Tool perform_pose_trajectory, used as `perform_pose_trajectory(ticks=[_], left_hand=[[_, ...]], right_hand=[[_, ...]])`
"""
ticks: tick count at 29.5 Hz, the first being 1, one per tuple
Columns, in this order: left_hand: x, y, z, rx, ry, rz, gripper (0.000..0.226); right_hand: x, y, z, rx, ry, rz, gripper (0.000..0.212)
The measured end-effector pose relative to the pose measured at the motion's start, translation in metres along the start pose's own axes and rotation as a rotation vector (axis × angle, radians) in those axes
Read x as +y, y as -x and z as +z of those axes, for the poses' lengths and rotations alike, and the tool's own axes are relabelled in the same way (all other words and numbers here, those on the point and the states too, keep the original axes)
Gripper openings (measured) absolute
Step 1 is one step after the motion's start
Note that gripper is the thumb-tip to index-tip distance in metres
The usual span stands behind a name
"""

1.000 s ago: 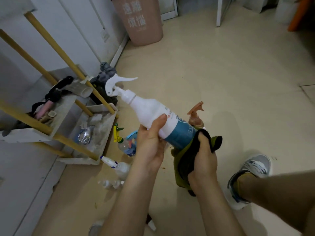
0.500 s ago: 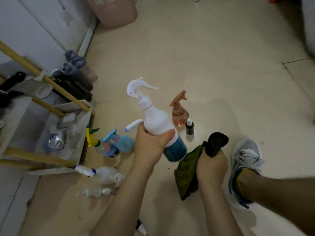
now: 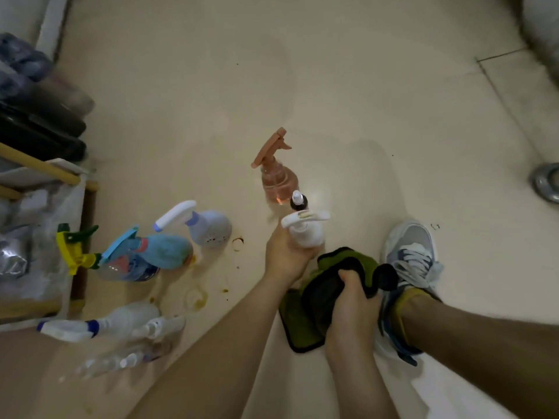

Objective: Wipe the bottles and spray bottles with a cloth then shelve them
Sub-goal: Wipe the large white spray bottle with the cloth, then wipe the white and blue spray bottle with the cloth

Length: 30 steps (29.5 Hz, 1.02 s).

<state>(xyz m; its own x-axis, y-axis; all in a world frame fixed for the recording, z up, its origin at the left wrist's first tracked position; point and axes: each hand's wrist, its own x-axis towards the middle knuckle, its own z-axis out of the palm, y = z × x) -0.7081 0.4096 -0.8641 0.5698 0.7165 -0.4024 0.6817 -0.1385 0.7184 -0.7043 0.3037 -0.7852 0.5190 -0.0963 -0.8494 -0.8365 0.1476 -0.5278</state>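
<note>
My left hand (image 3: 286, 258) grips the white spray bottle (image 3: 304, 229) upright, low over the floor; I see it from above, its lower body hidden by the hand. My right hand (image 3: 352, 293) holds a bunched green and black cloth (image 3: 305, 325) just right of that bottle. Beyond them a pink spray bottle (image 3: 276, 176) stands on the floor, with a small dark dropper bottle (image 3: 299, 201) in front of it. To the left stand a pale lilac spray bottle (image 3: 205, 226), a blue one (image 3: 157, 252) and a clear one with a yellow trigger (image 3: 78, 249).
A shelf unit (image 3: 39, 179) with yellow rails stands at the left edge, dark shoes (image 3: 42, 128) behind it. Clear bottles (image 3: 121, 325) lie on the floor near my left leg. My sneakered foot (image 3: 411, 267) is planted right of the cloth. Stains mark the floor (image 3: 196, 297).
My left hand has lowered the white spray bottle toward the floor and stood it upright. The cloth has come off the bottle and stays in my right hand. My view has tilted down.
</note>
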Motion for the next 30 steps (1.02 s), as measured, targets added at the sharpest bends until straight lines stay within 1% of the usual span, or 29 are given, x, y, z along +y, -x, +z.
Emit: perform_pose_trajectory(ticks=[3, 4, 6, 7, 8, 10, 12, 14, 16, 17, 18, 20, 21, 22, 23, 24, 26, 28, 29, 30], left_hand=[[-0.002, -0.01, 0.011, -0.033, 0.043, -0.039, 0.066], [-0.001, -0.011, 0.011, -0.054, 0.032, -0.026, 0.067], [-0.001, -0.011, 0.006, -0.098, -0.023, 0.006, 0.065], [-0.003, -0.009, 0.0, -0.098, -0.039, -0.003, 0.064], [-0.003, -0.005, -0.009, -0.074, -0.057, -0.022, 0.064], [-0.007, 0.002, -0.034, 0.074, -0.12, 0.006, 0.053], [-0.012, 0.01, -0.066, 0.269, -0.186, 0.129, 0.037], [-0.019, 0.014, -0.102, 0.453, -0.276, 0.246, 0.025], [-0.028, 0.008, -0.137, 0.582, -0.424, 0.31, 0.025], [-0.032, 0.002, -0.154, 0.595, -0.52, 0.307, 0.029], [-0.037, -0.006, -0.169, 0.554, -0.63, 0.257, 0.035], [-0.047, -0.026, -0.186, 0.347, -0.846, 0.071, 0.045], [-0.054, -0.033, -0.188, 0.235, -0.878, -0.002, 0.044], [-0.059, -0.038, -0.187, 0.165, -0.858, -0.034, 0.042], [-0.064, -0.04, -0.185, 0.137, -0.808, -0.034, 0.039], [-0.068, -0.039, -0.182, 0.145, -0.744, -0.018, 0.038], [-0.067, -0.025, -0.186, 0.208, -0.594, -0.016, 0.037], [-0.06, 0.001, -0.208, 0.332, -0.432, -0.071, 0.037], [-0.056, 0.014, -0.223, 0.401, -0.357, -0.097, 0.036], [-0.052, 0.029, -0.239, 0.454, -0.281, -0.105, 0.033]], right_hand=[[0.006, -0.011, 0.003, -0.067, 0.087, 0.021, 0.02], [0.009, -0.014, 0.004, -0.092, 0.134, 0.02, 0.027], [0.015, -0.018, 0.005, -0.14, 0.222, 0.02, 0.051], [0.017, -0.019, 0.006, -0.157, 0.255, 0.005, 0.054], [0.021, -0.02, 0.006, -0.175, 0.283, -0.026, 0.052], [0.026, -0.02, 0.008, -0.225, 0.333, -0.088, 0.047], [0.029, -0.015, 0.01, -0.269, 0.374, -0.126, 0.04], [0.033, -0.009, 0.013, -0.323, 0.419, -0.144, 0.037], [0.04, -0.004, 0.018, -0.386, 0.464, -0.139, 0.036], [0.044, 0.0, 0.023, -0.414, 0.491, -0.129, 0.036], [0.048, 0.005, 0.027, -0.438, 0.506, -0.121, 0.036], [0.055, 0.012, 0.032, -0.473, 0.506, -0.073, 0.037], [0.057, 0.017, 0.034, -0.488, 0.507, -0.047, 0.037], [0.058, 0.02, 0.035, -0.502, 0.504, -0.023, 0.036], [0.059, 0.021, 0.037, -0.503, 0.498, 0.009, 0.035], [0.06, 0.021, 0.037, -0.503, 0.491, 0.045, 0.037], [0.063, 0.019, 0.039, -0.524, 0.479, 0.086, 0.044], [0.066, 0.023, 0.039, -0.553, 0.44, 0.119, 0.052], [0.066, 0.025, 0.04, -0.562, 0.394, 0.15, 0.049], [0.064, 0.031, 0.04, -0.576, 0.33, 0.193, 0.041]])
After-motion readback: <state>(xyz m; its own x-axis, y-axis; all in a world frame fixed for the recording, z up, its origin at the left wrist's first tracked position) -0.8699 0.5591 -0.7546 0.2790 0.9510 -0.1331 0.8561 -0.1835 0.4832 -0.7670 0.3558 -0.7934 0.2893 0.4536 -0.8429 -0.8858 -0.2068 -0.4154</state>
